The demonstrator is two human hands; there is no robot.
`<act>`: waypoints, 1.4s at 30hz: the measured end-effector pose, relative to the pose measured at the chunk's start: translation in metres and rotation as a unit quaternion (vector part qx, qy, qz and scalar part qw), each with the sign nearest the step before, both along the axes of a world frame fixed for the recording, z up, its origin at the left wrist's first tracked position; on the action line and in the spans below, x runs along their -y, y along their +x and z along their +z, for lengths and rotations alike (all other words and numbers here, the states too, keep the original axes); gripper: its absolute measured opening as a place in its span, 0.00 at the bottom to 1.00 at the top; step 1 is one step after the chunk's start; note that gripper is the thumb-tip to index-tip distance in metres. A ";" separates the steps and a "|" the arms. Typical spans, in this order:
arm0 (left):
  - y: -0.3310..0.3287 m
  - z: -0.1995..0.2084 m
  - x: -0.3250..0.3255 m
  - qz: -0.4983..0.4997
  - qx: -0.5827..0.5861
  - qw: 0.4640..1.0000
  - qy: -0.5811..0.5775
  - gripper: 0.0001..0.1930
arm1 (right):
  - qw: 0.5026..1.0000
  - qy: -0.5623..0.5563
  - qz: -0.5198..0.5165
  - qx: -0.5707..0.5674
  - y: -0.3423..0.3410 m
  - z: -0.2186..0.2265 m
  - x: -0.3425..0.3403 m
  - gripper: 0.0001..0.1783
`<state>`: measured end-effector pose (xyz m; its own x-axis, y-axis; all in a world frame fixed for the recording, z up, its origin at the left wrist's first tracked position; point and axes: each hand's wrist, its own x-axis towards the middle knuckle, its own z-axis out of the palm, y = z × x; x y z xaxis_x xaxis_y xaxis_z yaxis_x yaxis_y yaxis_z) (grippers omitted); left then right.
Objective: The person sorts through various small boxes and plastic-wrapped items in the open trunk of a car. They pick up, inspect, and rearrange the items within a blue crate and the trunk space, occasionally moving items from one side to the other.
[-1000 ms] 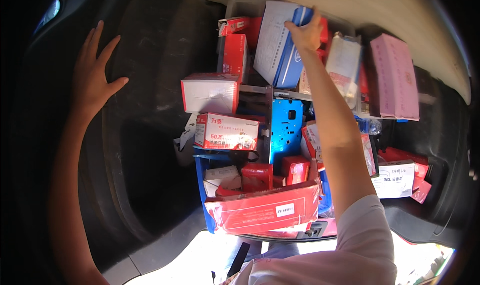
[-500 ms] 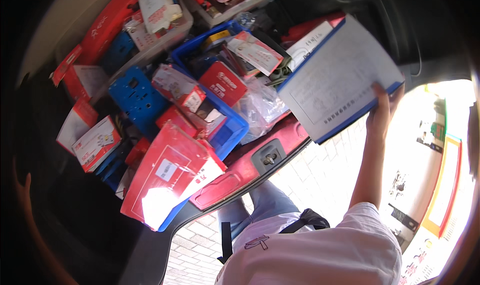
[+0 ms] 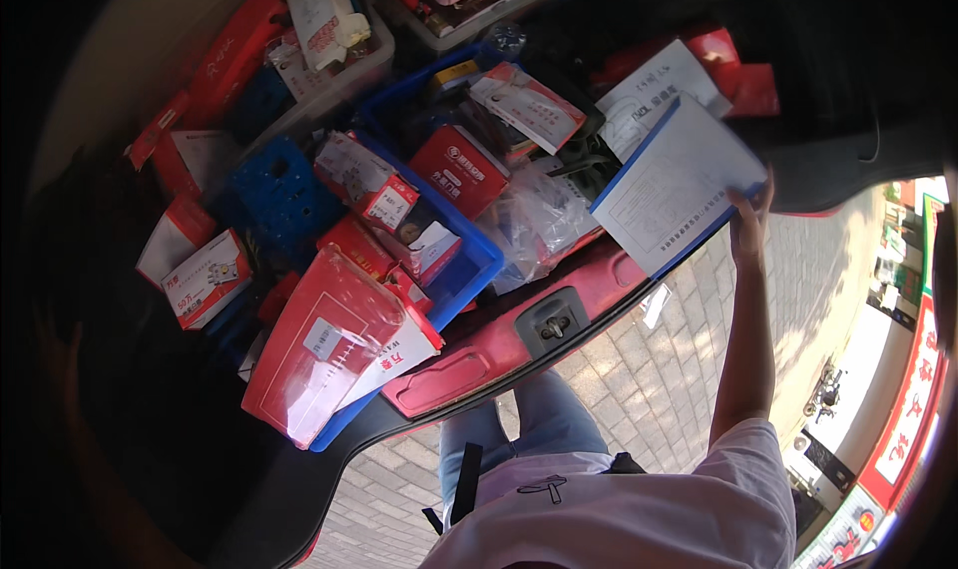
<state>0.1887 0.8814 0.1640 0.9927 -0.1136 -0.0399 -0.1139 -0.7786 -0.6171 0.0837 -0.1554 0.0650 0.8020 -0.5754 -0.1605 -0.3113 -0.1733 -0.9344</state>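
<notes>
At the right edge of the load, my right hand (image 3: 750, 218) grips a flat white box (image 3: 679, 185) with blue sides by its near right corner. The thumb lies on the printed white face; the other fingers are mostly hidden behind it. The box is tilted, its far left edge close to another white box (image 3: 659, 95). At the dark left rim, part of my left arm and hand (image 3: 68, 354) shows dimly, and its fingers cannot be made out. Nearest to that side are red-and-white boxes (image 3: 208, 280).
A car boot holds blue bins (image 3: 469, 270), a clear plastic tub (image 3: 374, 55), blue metal plates (image 3: 279, 195) and a red box (image 3: 329, 339). Plastic bags (image 3: 534, 220) lie beside the bin. The red boot sill (image 3: 479, 364) has a latch (image 3: 552, 321); paving (image 3: 609, 369) lies beyond.
My right hand has brought the flat white box lower, and it looks smaller. More of the white box and red boxes behind it shows. The left hand has dimmed in shadow.
</notes>
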 end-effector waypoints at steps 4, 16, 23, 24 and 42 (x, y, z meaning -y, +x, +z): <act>0.012 0.018 0.118 0.071 -0.028 0.996 0.048 0.31 | 0.982 0.004 -0.118 -0.147 0.008 -0.094 0.094 0.38; -0.012 0.012 0.141 0.118 0.044 0.978 -0.164 0.40 | 0.776 -0.369 0.456 0.234 0.233 -0.023 -0.313 0.23; -0.012 0.016 0.142 0.095 0.042 0.971 -0.217 0.39 | 0.891 -0.160 0.420 0.058 0.443 -0.132 -0.496 0.37; -0.016 0.020 0.143 0.096 0.039 0.971 -0.216 0.39 | 0.884 -0.217 0.415 -0.002 0.449 -0.128 -0.515 0.37; -0.007 0.018 0.138 0.064 0.023 0.987 -0.148 0.37 | 0.901 -0.098 0.352 -0.234 0.562 -0.241 -0.511 0.28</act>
